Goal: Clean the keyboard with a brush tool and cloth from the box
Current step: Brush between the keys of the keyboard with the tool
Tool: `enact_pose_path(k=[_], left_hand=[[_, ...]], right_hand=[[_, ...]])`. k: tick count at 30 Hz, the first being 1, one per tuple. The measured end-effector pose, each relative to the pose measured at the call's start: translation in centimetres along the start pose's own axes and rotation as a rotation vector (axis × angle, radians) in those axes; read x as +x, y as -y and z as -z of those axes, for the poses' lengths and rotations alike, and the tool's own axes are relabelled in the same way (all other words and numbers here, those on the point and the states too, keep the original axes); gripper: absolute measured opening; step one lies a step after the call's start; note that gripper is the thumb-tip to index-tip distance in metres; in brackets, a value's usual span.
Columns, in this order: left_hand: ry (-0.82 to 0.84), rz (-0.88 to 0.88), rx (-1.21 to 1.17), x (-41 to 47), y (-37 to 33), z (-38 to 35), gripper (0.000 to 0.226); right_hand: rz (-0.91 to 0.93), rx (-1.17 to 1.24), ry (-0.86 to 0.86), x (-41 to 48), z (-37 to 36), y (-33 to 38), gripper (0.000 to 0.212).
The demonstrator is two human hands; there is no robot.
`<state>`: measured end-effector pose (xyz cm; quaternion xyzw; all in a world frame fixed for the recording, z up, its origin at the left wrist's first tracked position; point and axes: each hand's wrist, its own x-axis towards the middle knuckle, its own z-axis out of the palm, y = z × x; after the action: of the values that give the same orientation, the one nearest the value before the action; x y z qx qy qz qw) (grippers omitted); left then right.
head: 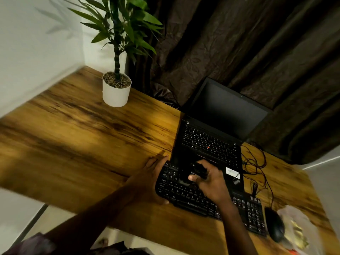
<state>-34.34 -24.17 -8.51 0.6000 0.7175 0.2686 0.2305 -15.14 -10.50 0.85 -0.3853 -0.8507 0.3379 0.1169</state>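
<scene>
Closest to my view, a sleeve (pixel 36 243) shows at the bottom edge. Past it my feed shows the left hand (pixel 150 181) gripping the left end of the black keyboard (pixel 193 197), fingers curled over its far edge and thumb on the near edge. The right hand (pixel 211 183) hangs over the keys, fingers wrapped round a small dark tool (pixel 197 170) too blurred to make out. Writing on the keyboard's front edge is unreadable.

A black mouse (pixel 275 227) sits just beside its right end, next to a clear plastic bag (pixel 298 227) with something yellow inside. Behind the keyboard on the wooden table (pixel 82 135) stands an open laptop (pixel 211 140), screen dark, with a "ThinkPad" label (pixel 236 181) and a white sticker (pixel 232 172); thin cables (pixel 257 162) trail to its right. Farther left, a white pot (pixel 116 94) holds pebbles and a green plant
</scene>
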Motion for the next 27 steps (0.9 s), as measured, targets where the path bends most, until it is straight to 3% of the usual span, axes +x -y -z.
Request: enact_pose_path(k=[4,15,27], left_hand=[[-0.027,-0.033,0.013,-0.1,-0.3,0.1,0.145],[0.014,-0.009,0.020,0.2,0.0,0.0,0.147],[0.040,0.024,0.030,0.6,0.4,-0.3,0.150]], right_hand=[[-0.083,-0.045,-0.022,-0.9,2.1,-1.9,0.038],[0.019,0.045,-0.022,-0.4,-0.3,-0.5,0.037],[-0.035,-0.028,-0.038,-1.6,2.5,-2.1,0.031]])
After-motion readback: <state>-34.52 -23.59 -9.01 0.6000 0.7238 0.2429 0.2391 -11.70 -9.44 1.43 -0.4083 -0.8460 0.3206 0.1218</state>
